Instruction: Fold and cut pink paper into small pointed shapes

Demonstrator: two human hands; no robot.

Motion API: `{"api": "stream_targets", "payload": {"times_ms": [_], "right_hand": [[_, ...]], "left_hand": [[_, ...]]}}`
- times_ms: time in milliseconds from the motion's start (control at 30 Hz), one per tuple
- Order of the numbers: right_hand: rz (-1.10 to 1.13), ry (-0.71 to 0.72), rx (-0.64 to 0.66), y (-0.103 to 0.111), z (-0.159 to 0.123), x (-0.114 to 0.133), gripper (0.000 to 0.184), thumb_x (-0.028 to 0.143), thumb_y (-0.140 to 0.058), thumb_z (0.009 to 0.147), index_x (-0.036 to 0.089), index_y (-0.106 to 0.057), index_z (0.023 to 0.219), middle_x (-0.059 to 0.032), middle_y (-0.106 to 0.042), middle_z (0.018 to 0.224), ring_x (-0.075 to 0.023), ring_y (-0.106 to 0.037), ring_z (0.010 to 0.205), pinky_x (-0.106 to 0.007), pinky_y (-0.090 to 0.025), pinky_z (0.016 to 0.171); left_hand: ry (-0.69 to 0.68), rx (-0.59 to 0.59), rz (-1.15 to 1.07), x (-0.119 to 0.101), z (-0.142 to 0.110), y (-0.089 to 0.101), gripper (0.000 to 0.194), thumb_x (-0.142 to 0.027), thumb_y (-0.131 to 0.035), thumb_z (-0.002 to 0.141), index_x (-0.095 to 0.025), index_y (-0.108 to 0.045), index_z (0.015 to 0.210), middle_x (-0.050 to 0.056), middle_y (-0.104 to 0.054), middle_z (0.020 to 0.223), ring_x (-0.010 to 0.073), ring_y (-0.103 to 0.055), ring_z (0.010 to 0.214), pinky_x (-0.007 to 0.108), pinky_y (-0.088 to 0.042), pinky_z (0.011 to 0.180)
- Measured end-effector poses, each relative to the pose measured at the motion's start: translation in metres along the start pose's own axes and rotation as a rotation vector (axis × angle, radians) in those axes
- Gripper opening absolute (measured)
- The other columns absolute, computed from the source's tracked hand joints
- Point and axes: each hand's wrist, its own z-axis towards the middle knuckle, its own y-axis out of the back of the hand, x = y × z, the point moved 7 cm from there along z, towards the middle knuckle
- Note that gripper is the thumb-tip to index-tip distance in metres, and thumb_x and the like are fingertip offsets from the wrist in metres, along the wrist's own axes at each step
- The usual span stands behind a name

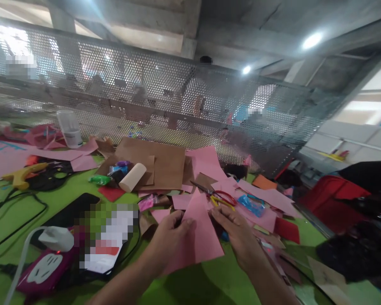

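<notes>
A pointed piece of pink paper [200, 235], seemingly folded, is held up over the green table in front of me. My left hand [169, 233] grips it on the left side, thumb lying on top. At the paper's right edge, my right hand [233, 228] has its fingertips pinched together against it. Just beyond the paper lie scissors [224, 197] with red and yellow handles, their dark blades pointing left. Pink paper scraps [182, 201] and a crumpled blue wrapper [250, 205] surround them.
Left on the green table [73, 182] are a glue gun [23, 176], a phone [109, 243], a purple power strip [46, 271] and cables. Brown cardboard [165, 159] and a plastic cup [70, 129] stand before a perforated metal screen [139, 93]. Black plastic [352, 250] lies right.
</notes>
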Motion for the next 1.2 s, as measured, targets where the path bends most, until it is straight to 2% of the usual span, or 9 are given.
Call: {"api": "stream_targets", "payload": {"times_ms": [100, 233, 367, 500, 633, 767, 933, 1067, 1200], "right_hand": [[0.034, 0.006, 0.044, -0.007, -0.004, 0.001, 0.033, 0.053, -0.068, 0.08, 0.02, -0.067, 0.077, -0.0022, -0.066, 0.083, -0.0196, -0.059, 0.082, -0.03, -0.046, 0.076], [0.002, -0.111, 0.177, -0.021, -0.005, -0.013, 0.035, 0.05, -0.075, 0.075, 0.018, -0.063, 0.071, 0.003, -0.054, 0.064, -0.0118, -0.046, 0.059, -0.024, -0.036, 0.056], [-0.054, -0.098, 0.113, -0.016, -0.002, -0.018, 0.041, 0.049, -0.077, 0.071, 0.018, -0.052, 0.061, 0.0067, -0.041, 0.056, -0.0085, -0.035, 0.052, -0.022, -0.028, 0.05], [-0.013, -0.083, 0.025, -0.009, -0.002, -0.017, 0.043, 0.05, -0.077, 0.071, 0.02, -0.047, 0.061, 0.0075, -0.037, 0.056, -0.009, -0.034, 0.051, -0.022, -0.03, 0.049], [0.001, -0.065, -0.025, -0.006, -0.003, -0.013, 0.046, 0.052, -0.077, 0.069, 0.02, -0.045, 0.06, 0.0073, -0.036, 0.057, -0.0089, -0.032, 0.053, -0.022, -0.027, 0.049], [0.022, -0.028, -0.026, -0.007, -0.004, -0.008, 0.051, 0.055, -0.078, 0.068, 0.02, -0.042, 0.058, 0.0079, -0.033, 0.055, -0.0085, -0.029, 0.052, -0.021, -0.027, 0.047], [0.106, 0.0, -0.075, -0.001, -0.014, -0.007, 0.042, 0.055, -0.069, 0.079, 0.019, -0.052, 0.065, 0.0043, -0.046, 0.06, -0.0111, -0.042, 0.053, -0.023, -0.037, 0.051], [-0.12, 0.165, -0.142, 0.01, -0.041, 0.0, 0.025, 0.042, -0.066, 0.086, 0.023, -0.061, 0.101, -0.0021, -0.062, 0.089, -0.0168, -0.056, 0.073, -0.029, -0.048, 0.066], [-0.645, 0.544, -0.103, 0.007, -0.083, 0.022, 0.061, 0.017, -0.058, 0.087, 0.033, -0.039, 0.143, -0.008, -0.042, 0.147, -0.0268, -0.048, 0.124, -0.046, -0.039, 0.103]], "left_hand": [[0.016, -0.031, -0.033, 0.005, 0.0, 0.012, 0.031, -0.049, -0.064, 0.083, -0.018, -0.063, 0.083, 0.002, -0.063, 0.081, 0.018, -0.058, 0.077, 0.026, -0.044, 0.068], [0.019, -0.061, 0.002, 0.002, -0.001, 0.024, 0.029, -0.049, -0.064, 0.083, -0.02, -0.064, 0.083, 0.003, -0.066, 0.084, 0.0198, -0.06, 0.083, 0.026, -0.047, 0.071], [-0.035, -0.049, 0.054, 0.0, 0.0, 0.024, 0.031, -0.046, -0.059, 0.087, -0.019, -0.062, 0.102, 0.005, -0.066, 0.089, 0.0209, -0.061, 0.087, 0.031, -0.049, 0.077], [-0.131, -0.009, 0.235, -0.001, -0.004, 0.018, 0.074, -0.045, -0.065, 0.082, -0.02, -0.032, 0.142, 0.012, -0.062, 0.113, 0.0229, -0.061, 0.091, 0.037, -0.051, 0.079], [-0.21, 0.03, 0.492, -0.001, -0.011, 0.01, 0.098, -0.032, -0.074, 0.071, -0.026, -0.018, 0.151, 0.017, -0.043, 0.144, 0.0332, -0.049, 0.123, 0.048, -0.046, 0.096], [-0.243, 0.016, 0.493, -0.004, -0.013, 0.01, 0.088, -0.028, -0.069, 0.076, -0.026, -0.025, 0.151, 0.015, -0.041, 0.148, 0.0336, -0.041, 0.134, 0.052, -0.037, 0.107], [-0.12, -0.087, 0.156, -0.016, -0.023, 0.015, 0.053, -0.048, -0.06, 0.085, -0.019, -0.058, 0.131, 0.011, -0.062, 0.13, 0.027, -0.059, 0.115, 0.035, -0.049, 0.093], [-0.005, -0.245, 0.007, -0.015, -0.044, 0.018, 0.043, -0.047, -0.068, 0.079, -0.018, -0.07, 0.11, 0.006, -0.073, 0.103, 0.0226, -0.067, 0.092, 0.027, -0.053, 0.076], [0.073, -0.293, -0.097, 0.011, -0.062, 0.018, 0.038, -0.035, -0.078, 0.066, -0.013, -0.07, 0.095, 0.005, -0.075, 0.084, 0.0208, -0.067, 0.074, 0.026, -0.052, 0.066]]}}
